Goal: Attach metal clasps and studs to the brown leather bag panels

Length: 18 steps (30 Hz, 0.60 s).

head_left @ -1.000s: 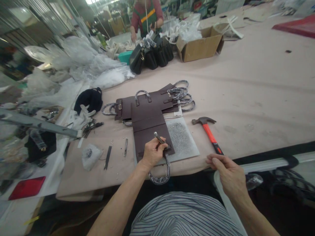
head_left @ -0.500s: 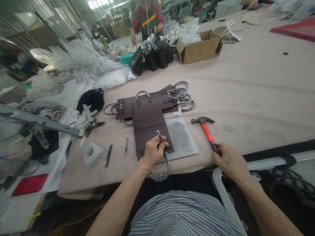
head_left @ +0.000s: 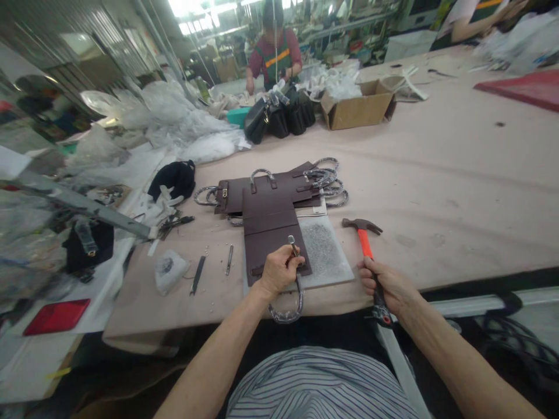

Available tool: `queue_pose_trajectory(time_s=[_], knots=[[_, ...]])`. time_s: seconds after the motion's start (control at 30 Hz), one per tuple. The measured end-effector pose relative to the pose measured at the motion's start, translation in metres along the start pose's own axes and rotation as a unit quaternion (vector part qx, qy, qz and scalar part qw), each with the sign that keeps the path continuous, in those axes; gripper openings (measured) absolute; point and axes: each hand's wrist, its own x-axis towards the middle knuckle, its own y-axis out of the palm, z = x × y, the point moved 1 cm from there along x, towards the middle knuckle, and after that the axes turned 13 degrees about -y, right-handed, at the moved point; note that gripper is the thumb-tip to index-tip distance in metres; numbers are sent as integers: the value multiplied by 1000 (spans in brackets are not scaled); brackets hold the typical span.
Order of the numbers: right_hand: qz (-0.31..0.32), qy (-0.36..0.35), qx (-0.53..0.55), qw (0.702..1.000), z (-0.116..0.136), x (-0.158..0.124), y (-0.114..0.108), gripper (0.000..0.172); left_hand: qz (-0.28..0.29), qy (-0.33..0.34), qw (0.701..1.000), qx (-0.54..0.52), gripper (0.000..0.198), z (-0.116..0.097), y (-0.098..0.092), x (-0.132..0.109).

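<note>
My left hand [head_left: 282, 269] is closed around a short metal punch [head_left: 292, 241], held upright over the near right corner of a dark brown leather bag panel [head_left: 273, 244]. What lies under the punch tip is hidden by my fingers. A plastic-wrapped bag handle [head_left: 288, 317] loops from that corner over the table's front edge. My right hand [head_left: 388, 284] grips a claw hammer [head_left: 365, 243] by its red and black handle, to the right of the panel. Beneath the panel lies a pale, pitted slab [head_left: 325, 247].
More brown panels with wrapped handles [head_left: 325, 177] lie behind. Left are a metal rod [head_left: 229, 260], a dark flat tool [head_left: 198, 274] and a plastic bag [head_left: 169, 270]. Farther back stand black bags [head_left: 279, 119] and a cardboard box [head_left: 360, 107]; a co-worker [head_left: 275, 55] stands beyond.
My right hand has shifted up the hammer's handle, and the handle's end now shows below it. My left hand keeps the punch at the same corner. The view has tilted up slightly.
</note>
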Motion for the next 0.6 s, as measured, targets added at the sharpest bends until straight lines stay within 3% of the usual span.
queue_pose_trajectory(time_s=[0.1, 0.2, 0.27, 0.33, 0.4, 0.47, 0.53, 0.6], knots=[[-16, -29, -6, 999, 18, -8, 11, 35, 6, -1, 1000, -1, 10, 1, 1, -1], [-31, -146, -92, 985, 54, -30, 22, 44, 10, -3, 1000, -1, 8, 2, 2, -1], [-29, -255, -214, 942, 82, -49, 26, 47, 9, 6, 1000, 1, 7, 2, 3, -1], [-12, -343, -344, 874, 103, -65, 29, 48, 8, 16, 1000, 6, 6, 2, 3, -1], [24, -386, -452, 804, 114, -73, 30, 48, 7, 25, 1000, 9, 6, 1, 4, 0], [68, -385, -527, 754, 117, -75, 28, 48, 5, 29, 1000, 11, 6, 1, 5, 0], [97, -368, -571, 728, 121, -75, 26, 48, 3, 29, 999, 14, 7, 1, 6, 0], [95, -376, -568, 726, 129, -79, 27, 49, 4, 27, 1000, 15, 6, 1, 6, 0]])
